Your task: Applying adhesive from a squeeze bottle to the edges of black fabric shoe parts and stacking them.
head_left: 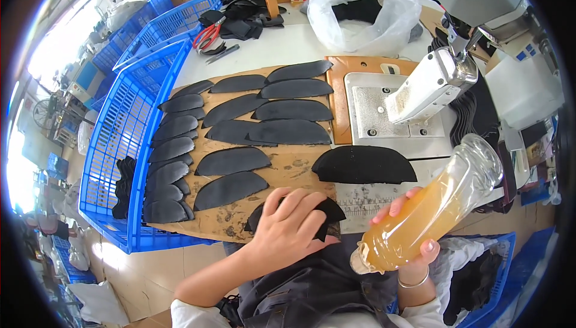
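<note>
My left hand (pixel 289 223), fingers bent, grips a black half-moon fabric piece (pixel 332 209) at the near edge of the brown board (pixel 294 175). Part of this piece is hidden under the hand. In my right hand (pixel 427 252) is a see-through bottle (pixel 423 220) of amber liquid, tilted so its wrapped neck points down and left towards me. The neck is apart from the fabric. Beyond both hands lies another black half-moon piece (pixel 363 165). Dark grey half-moon pieces (pixel 234 191) lie in rows on the board, those at the left overlapping.
A sewing machine (pixel 420 91) stands at the right behind the bottle. Blue crates (pixel 102 148) line the left side. Red-handled cutters (pixel 207 37), dark scraps (pixel 243 16) and a white plastic bag (pixel 327 25) are at the back. Another blue crate (pixel 507 256) sits low at the right.
</note>
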`<state>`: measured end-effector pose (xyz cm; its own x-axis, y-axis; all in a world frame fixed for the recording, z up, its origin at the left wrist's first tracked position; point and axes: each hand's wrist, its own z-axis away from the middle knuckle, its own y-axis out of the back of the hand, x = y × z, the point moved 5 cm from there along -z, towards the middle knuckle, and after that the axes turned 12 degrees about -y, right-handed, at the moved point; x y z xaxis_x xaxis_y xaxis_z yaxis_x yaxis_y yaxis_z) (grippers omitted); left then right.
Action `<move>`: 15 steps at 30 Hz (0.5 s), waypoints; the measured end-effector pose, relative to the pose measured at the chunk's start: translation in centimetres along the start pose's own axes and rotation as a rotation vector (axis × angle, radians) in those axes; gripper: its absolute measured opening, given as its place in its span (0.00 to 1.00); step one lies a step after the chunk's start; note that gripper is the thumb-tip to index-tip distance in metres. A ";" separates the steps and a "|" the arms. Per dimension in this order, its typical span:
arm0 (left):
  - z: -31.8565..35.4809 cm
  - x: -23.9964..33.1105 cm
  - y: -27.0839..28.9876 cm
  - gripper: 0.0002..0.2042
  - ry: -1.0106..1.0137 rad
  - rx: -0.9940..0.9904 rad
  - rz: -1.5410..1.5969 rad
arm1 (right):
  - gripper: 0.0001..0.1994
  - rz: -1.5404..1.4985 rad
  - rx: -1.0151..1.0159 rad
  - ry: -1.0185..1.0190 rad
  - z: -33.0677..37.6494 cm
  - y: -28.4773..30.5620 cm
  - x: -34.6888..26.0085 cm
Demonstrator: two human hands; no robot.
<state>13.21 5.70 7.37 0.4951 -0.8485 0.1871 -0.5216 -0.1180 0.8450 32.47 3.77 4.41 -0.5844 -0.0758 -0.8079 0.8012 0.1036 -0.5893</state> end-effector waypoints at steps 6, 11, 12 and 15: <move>-0.4 -0.2 -1.1 0.13 -0.003 0.056 0.010 | 0.38 -0.132 -0.059 -0.118 -0.8 -1.5 1.4; 0.2 -1.2 0.5 0.15 0.164 0.152 0.107 | 0.37 -0.154 -0.067 -0.140 -0.8 -1.7 1.7; 0.5 -1.4 0.7 0.15 0.201 0.157 0.097 | 0.37 -0.181 -0.073 -0.155 -0.9 -1.9 1.9; 1.5 -2.0 1.4 0.14 0.236 0.173 0.161 | 0.37 -0.213 -0.144 -0.213 -1.6 -2.9 3.0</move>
<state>10.50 6.48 7.41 0.5337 -0.7226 0.4394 -0.7063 -0.0952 0.7015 28.19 4.84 3.70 -0.6845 -0.3144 -0.6577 0.6290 0.2012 -0.7509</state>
